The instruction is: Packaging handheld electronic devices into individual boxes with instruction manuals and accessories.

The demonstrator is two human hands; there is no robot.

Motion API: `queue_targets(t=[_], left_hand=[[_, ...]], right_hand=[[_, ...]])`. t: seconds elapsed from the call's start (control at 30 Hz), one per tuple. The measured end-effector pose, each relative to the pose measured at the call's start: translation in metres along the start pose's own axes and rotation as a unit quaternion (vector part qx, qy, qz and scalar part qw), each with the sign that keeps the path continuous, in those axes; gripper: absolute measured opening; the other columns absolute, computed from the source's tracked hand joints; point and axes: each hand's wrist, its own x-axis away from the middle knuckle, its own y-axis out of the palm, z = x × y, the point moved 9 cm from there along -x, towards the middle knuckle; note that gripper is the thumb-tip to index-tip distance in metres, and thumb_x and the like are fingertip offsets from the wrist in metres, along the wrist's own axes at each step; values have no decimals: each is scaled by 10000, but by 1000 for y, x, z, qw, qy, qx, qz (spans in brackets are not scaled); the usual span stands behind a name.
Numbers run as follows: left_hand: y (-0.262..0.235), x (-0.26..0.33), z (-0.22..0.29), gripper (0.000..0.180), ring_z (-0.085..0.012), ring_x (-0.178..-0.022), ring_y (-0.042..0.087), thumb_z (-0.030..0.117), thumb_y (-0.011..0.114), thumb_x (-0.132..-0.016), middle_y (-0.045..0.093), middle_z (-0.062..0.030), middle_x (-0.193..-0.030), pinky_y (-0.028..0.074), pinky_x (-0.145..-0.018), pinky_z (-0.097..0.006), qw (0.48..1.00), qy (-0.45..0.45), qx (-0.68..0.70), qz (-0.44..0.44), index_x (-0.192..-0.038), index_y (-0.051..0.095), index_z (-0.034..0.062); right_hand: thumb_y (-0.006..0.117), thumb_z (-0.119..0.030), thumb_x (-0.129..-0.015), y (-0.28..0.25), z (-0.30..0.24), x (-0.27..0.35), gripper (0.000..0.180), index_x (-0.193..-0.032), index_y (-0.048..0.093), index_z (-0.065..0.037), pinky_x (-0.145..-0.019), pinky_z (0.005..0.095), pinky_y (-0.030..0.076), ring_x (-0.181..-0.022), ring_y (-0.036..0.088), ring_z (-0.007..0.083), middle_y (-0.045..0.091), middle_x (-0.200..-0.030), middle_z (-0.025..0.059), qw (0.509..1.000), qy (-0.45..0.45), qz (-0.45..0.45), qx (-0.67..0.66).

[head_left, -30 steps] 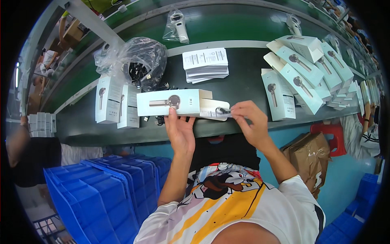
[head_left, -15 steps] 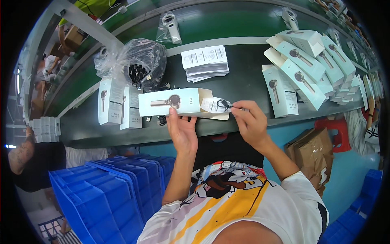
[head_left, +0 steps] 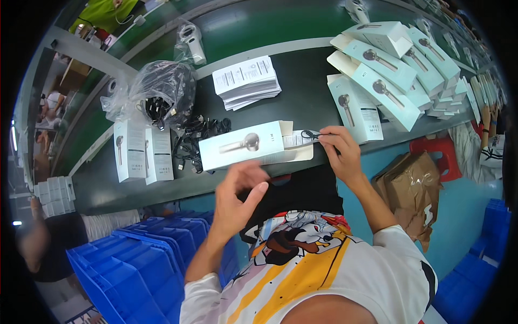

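A pale mint box (head_left: 237,147) printed with a handheld fan lies on its side near the table's front edge, its open end to the right. From that end sticks a folded white leaflet (head_left: 295,140), partly inside the box. My right hand (head_left: 343,153) pinches a small coiled black cable (head_left: 309,134) over the leaflet. Just below the box is my left hand (head_left: 238,195), holding nothing, thumb apart and fingers somewhat blurred. Behind the box's left end lies a heap of black cables (head_left: 195,137).
A clear plastic bag of cables (head_left: 164,92) and two upright boxes (head_left: 129,154) stand at left. A leaflet stack (head_left: 247,83) lies farther back. Many mint boxes (head_left: 386,94) pile up at right. Blue crates (head_left: 129,270) and a brown paper bag (head_left: 413,194) are below the table.
My left hand has left the box and moved down toward me. The leaflet sits deeper in the box, while my right hand still pinches the cable. The view has shifted.
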Motion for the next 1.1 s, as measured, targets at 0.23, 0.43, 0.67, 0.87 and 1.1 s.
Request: queue_targets(t=[0.23,0.43,0.67,0.87,1.1], left_hand=[[2,-47,37,920,-348,-1276,400,262,809,-679,451,-200,-1320,309,-1067,-478,771,202,-603,32,-1416,328,-4],[3,-48,36,874,-317,-1075,512,248,796,-690,516,-174,-1174,389,-975,-409,767,232,-598,19,-1387,357,-46],[-1,-40,46,849,-331,-1031,532,176,805,-657,530,-166,-1145,429,-932,-414,786,260,-559,54,-1363,389,-45],[1,-33,46,837,-349,-1049,534,171,809,-643,532,-172,-1155,434,-916,-433,772,288,-561,74,-1348,410,-42],[5,-24,55,842,-330,-1045,539,160,809,-633,534,-162,-1163,425,-920,-430,769,297,-560,77,-1354,419,-31]], right_hand=[[629,86,-797,-5,11,4,120,-897,621,18,-758,306,499,-873,623,259,624,-977,142,1000,22,4,-2],[617,79,-817,-20,4,6,105,-901,614,17,-751,302,495,-871,614,245,619,-978,134,999,18,42,-6],[612,79,-810,12,17,-12,114,-904,609,15,-772,294,485,-882,612,241,616,-979,127,989,79,-18,-127],[600,83,-802,16,7,-15,125,-905,619,15,-753,281,487,-873,616,222,622,-966,117,993,64,-49,-83],[561,25,-869,55,-6,-20,182,-1033,640,35,-790,270,488,-925,621,191,639,-1045,112,951,123,-172,-226]])
